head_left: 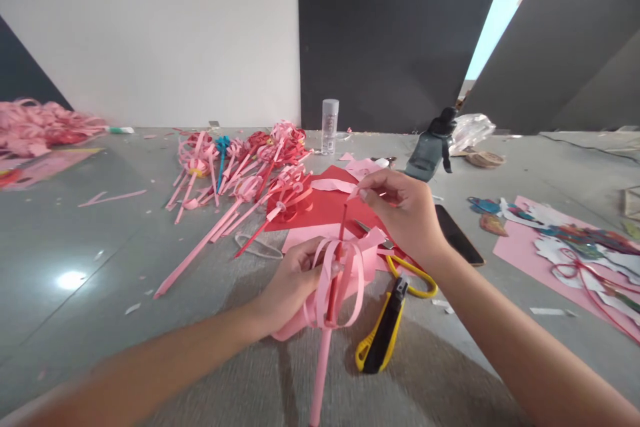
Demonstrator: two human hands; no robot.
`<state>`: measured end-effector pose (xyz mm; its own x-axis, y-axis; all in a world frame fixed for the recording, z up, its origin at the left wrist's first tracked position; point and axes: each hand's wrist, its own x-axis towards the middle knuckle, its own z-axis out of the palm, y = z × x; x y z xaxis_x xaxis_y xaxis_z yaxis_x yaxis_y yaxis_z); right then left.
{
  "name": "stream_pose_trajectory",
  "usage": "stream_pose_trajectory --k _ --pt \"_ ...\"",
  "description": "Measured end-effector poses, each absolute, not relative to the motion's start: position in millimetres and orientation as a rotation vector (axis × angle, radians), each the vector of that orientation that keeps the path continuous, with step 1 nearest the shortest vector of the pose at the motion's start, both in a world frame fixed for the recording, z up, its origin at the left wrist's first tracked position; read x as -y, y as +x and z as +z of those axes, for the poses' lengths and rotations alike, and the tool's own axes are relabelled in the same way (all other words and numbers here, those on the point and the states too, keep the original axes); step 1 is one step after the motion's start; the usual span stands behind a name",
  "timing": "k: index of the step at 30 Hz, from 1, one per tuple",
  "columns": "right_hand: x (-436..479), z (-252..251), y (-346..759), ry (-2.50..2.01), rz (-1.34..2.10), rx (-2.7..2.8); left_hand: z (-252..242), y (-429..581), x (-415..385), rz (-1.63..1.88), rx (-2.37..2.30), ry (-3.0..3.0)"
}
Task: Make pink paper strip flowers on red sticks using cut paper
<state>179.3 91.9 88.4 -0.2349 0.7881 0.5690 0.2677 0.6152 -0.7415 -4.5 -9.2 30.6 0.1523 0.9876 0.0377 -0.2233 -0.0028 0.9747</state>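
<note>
So we're working on the floor, and closest to us a pink paper stick (321, 377) is pointing down toward the bottom edge. We're seeing pink paper loops (357, 300) bulging out around its upper end, with a thin red rod (343, 223) running up through the middle. Our left hand (290, 285) is pinching the loops and rod, thumb and fingers closed up on them. Our right hand (407, 210) is hanging around the rod's top, thumb and forefinger nipping a small pink strip (354, 194); honestly it's kinda blurry there, so we can't tell if the strip is touching the rod.

Just right of the stick, a yellow-and-black box cutter (384, 330) is lying by some yellow-handled scissors (425, 288). A dark phone (457, 237) is sitting beyond our right forearm, and over to the right some coloured cut-outs (567, 247) are covering much of a pink sheet (510, 250). Past our hands we're looking at red paper (327, 210), plus a pile of pink and red paper-loop sticks (240, 180) stretching off left.

Farther back, a clear bottle (329, 128) is standing upright, a dark bottle (425, 152) is leaning, and white (185, 33) and black panels (390, 40) are closing things off.
</note>
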Motion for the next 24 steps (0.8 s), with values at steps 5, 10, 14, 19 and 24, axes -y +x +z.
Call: stream_pose_trajectory --k 5,10,14,19,24 --pt "-87.2 85.9 177.5 -0.838 0.72 1.947 25.5 -6.5 8.9 1.185 -0.972 1.185" --pt "-82.7 90.0 176.7 -0.819 0.832 2.008 29.0 -2.6 10.4 1.174 -0.93 1.127" --pt "-84.1 93.4 183.4 -0.806 0.927 2.082 26.2 -0.4 12.7 1.164 -0.911 1.057" --pt "-88.1 92.7 190.6 -0.796 1.088 2.06 23.8 2.2 15.6 1.144 -0.891 0.99" --pt "-91.7 90.8 193.1 -0.781 1.121 2.046 25.8 4.8 16.5 1.136 -0.91 1.006"
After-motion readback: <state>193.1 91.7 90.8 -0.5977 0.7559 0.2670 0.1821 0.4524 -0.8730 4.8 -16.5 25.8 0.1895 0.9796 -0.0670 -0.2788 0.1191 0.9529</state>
